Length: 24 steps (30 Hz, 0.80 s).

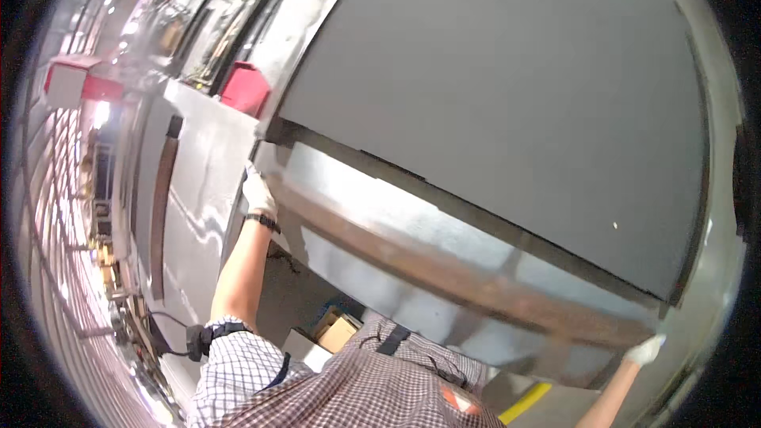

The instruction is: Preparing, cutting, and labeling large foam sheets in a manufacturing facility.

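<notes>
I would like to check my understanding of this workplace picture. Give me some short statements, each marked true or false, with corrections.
1. The left hand is at one end of the long metal piece. True.
2. The right hand is ungloved. False: it wears a white glove.
3. A brownish band shows along the metal piece. True.
4. The bin beyond the left hand is blue. False: it is red.
5. The large dark grey panel lies beyond the metal piece, seen from the person. True.

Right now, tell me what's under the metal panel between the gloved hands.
Below its near edge, a tan box shows; whatever lies directly beneath the metal panel is covered.
</notes>
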{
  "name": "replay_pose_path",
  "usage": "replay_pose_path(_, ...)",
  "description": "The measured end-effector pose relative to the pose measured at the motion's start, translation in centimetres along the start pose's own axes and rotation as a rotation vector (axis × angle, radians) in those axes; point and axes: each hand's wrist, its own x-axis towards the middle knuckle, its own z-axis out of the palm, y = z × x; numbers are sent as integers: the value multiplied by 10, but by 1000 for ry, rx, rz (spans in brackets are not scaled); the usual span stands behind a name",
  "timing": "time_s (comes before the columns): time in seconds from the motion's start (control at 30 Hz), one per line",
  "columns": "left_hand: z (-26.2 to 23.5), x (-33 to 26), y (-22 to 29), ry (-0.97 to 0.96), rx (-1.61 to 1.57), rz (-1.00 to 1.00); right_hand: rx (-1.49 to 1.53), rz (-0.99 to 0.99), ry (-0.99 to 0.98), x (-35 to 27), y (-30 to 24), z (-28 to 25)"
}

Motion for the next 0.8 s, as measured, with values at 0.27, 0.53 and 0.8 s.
replay_pose_path(0.27, 100, 27, 25, -11, 263, 62, -357, -42, 40, 54, -22, -66)
replay_pose_path(0.53, 94, 73, 98, -469, 510, 522, -878, -576, -300, 26, -143, 82)
replay_pose_path(0.8, 176, 114, 85, -494, 784, 781, -1068, -757, -168, 78, -136, 100)
